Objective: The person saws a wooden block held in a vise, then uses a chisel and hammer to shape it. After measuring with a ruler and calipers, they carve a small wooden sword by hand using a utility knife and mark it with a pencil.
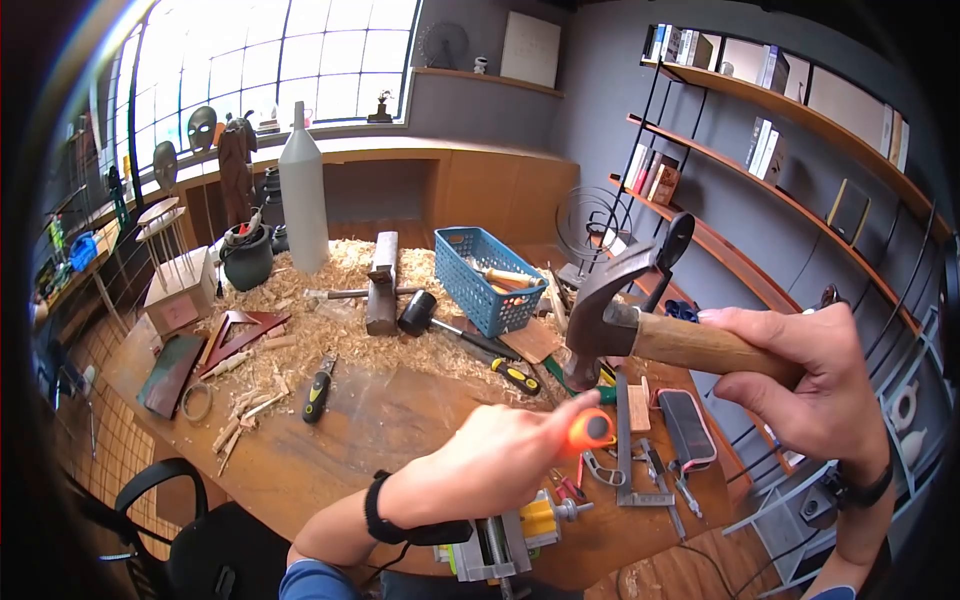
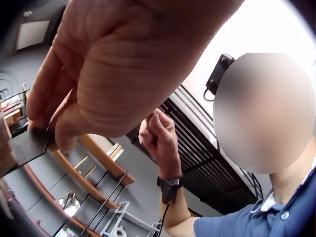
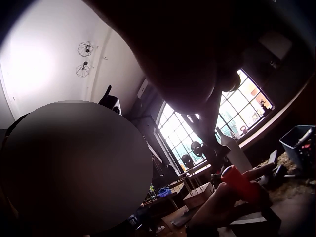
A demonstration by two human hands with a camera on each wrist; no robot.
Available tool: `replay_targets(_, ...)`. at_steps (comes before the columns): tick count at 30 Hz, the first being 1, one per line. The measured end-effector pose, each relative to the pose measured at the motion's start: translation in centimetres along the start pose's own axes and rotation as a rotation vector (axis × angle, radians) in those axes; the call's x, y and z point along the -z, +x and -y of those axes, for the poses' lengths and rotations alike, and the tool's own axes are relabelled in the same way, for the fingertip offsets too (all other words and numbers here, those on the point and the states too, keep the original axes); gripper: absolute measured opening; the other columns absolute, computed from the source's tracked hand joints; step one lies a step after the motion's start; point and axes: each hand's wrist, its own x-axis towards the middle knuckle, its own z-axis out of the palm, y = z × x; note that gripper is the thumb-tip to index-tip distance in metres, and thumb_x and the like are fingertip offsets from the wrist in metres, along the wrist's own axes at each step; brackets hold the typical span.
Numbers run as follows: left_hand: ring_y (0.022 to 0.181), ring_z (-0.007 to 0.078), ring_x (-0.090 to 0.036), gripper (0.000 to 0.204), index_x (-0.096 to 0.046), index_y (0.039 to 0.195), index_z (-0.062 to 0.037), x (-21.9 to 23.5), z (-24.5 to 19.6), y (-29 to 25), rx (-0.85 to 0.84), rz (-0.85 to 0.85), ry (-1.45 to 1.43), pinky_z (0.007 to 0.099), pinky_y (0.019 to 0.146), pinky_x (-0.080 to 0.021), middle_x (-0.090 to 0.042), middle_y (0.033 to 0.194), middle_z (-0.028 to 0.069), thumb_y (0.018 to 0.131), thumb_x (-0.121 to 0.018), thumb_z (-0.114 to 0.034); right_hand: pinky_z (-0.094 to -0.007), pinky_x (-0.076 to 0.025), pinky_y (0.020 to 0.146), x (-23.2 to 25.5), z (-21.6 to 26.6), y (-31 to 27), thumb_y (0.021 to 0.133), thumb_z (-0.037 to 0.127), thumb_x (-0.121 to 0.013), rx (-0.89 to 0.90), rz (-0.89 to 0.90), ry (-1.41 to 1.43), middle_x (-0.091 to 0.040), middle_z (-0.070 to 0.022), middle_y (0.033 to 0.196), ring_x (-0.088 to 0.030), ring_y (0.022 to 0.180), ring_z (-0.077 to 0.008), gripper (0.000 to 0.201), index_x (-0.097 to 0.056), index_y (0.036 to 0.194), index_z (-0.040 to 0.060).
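In the head view, my right hand (image 1: 825, 375) grips the wooden handle of a claw hammer (image 1: 675, 342), its metal head raised over the bench. My left hand (image 1: 480, 462) is lower, curled round an orange handle (image 1: 592, 428) whose round end faces up. The hammer head is above and close to that handle in this view; I see no contact. The right wrist view shows the orange handle (image 3: 242, 185) upright in the left hand (image 3: 219, 205). What is at the tool's lower end is hidden in the head view. A vise (image 1: 495, 548) stands below the left hand.
The bench (image 1: 400, 400) carries wood shavings (image 1: 340, 270), a blue basket (image 1: 490, 280), a plane (image 1: 382, 290), a black mallet (image 1: 416, 313) and a yellow-black knife (image 1: 318, 390). Squares and a pink-edged case (image 1: 686, 430) lie at right. A chair (image 1: 215, 530) stands front left.
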Motion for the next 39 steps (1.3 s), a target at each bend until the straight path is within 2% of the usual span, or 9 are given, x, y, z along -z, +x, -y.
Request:
replay_targets(3,0.071,0.037,-0.072,0.08,-0.032,0.154,0.0051,-2.1,0.2,1.0,-0.063,-0.136,-0.048,0.0469,0.059,-0.057,-0.071,0.086,0.0195,0.084,-0.068,-0.009,-0.0252,-0.055,0.069,-0.6,-1.6,-1.1,0.084,0.007,-0.08,0.023,-0.129,-0.046,-0.076,-0.0178,0.096,-0.074,0.075,-0.0154,0.043,-0.068,0.124,-0.0058)
replay_targets(11,0.1,0.0228,-0.074,0.043,-0.053,0.135,0.007,2.1,0.3,-0.5,0.124,-0.739,-0.549,0.0367,0.087,-0.061,-0.075,0.102,0.0135,0.094,-0.066,0.008,-0.0182,-0.042,0.058,-2.8,-7.4,-8.2,0.099,0.024,-0.074,-0.617,-0.517,0.174,-0.065,0.0013,0.084,-0.051,0.064,-0.0006,0.038,-0.065,0.127,-0.0002)
replay_targets(21,0.103,0.0257,-0.074,0.047,-0.049,0.14,0.0096,5.8,1.0,-2.6,0.213,-0.89,-0.244,0.0337,0.093,-0.058,-0.072,0.099,0.0126,0.096,-0.065,0.004,-0.0226,-0.039,0.049,-14.7,-20.5,-23.1,0.092,0.009,-0.076,-1.319,-0.317,0.607,-0.063,0.0002,0.082,-0.052,0.058,-0.0049,0.036,-0.062,0.124,0.0006)
replay_targets(27,0.102,0.0277,-0.074,0.048,-0.048,0.141,0.0103,5.4,0.9,-2.5,0.157,-0.86,-0.237,0.0319,0.092,-0.058,-0.072,0.098,0.0126,0.096,-0.065,0.003,-0.0311,-0.05,0.051,-20.2,-23.0,-26.2,0.09,0.01,-0.073,-1.293,-0.376,0.53,-0.066,-0.0041,0.08,-0.063,0.057,-0.0141,0.028,-0.068,0.115,-0.0024)
replay_targets(30,0.104,0.0295,-0.073,0.05,-0.047,0.142,0.0107,5.4,0.8,-2.8,0.2,-0.866,-0.223,0.0357,0.096,-0.057,-0.07,0.102,0.0144,0.097,-0.065,0.002,-0.044,-0.058,0.069,-20.1,-21.8,-25.9,0.089,0.016,-0.073,-0.985,-0.01,-0.172,-0.071,-0.0215,0.094,-0.073,0.07,-0.0331,0.028,-0.071,0.11,-0.0028)
replay_targets(33,0.107,0.0302,-0.073,0.051,-0.046,0.144,0.0108,5.6,1.2,-3.2,0.171,-0.845,-0.233,0.0371,0.099,-0.057,-0.069,0.106,0.0151,0.098,-0.066,0.0,-0.0507,-0.056,0.077,-20.5,-20.1,-25.4,0.089,0.021,-0.075,-0.965,0.099,-0.539,-0.07,-0.0215,0.102,-0.073,0.084,-0.0376,0.029,-0.072,0.108,-0.0009)
replay_targets(35,0.107,0.0304,-0.073,0.051,-0.045,0.144,0.011,5.6,1.0,-3.2,0.207,-0.868,-0.201,0.0368,0.099,-0.057,-0.069,0.105,0.0148,0.098,-0.065,0.001,-0.0508,-0.054,0.085,-20.7,-19.5,-24.8,0.088,0.024,-0.075,-1.061,0.192,-0.519,-0.068,-0.0194,0.106,-0.07,0.098,-0.0361,0.031,-0.072,0.109,0.0015)
replay_targets(37,0.107,0.0305,-0.073,0.051,-0.044,0.144,0.0112,5.6,1.1,-3.3,0.203,-0.86,-0.204,0.0371,0.099,-0.057,-0.069,0.105,0.0147,0.099,-0.065,0.001,-0.0464,-0.053,0.086,-21.2,-18.5,-24.3,0.089,0.024,-0.075,-0.834,0.064,-0.857,-0.068,-0.0158,0.102,-0.066,0.099,-0.0342,0.031,-0.072,0.111,0.0032)
replay_targets(39,0.107,0.0306,-0.073,0.051,-0.044,0.145,0.0114,5.5,1.2,-3.3,0.201,-0.857,-0.206,0.0374,0.099,-0.057,-0.069,0.104,0.0147,0.099,-0.064,0.001,-0.0434,-0.052,0.089,-20.6,-16.5,-21.8,0.089,0.023,-0.075,-0.751,0.005,-0.684,-0.067,-0.0129,0.102,-0.064,0.101,-0.0321,0.03,-0.071,0.112,0.0044)
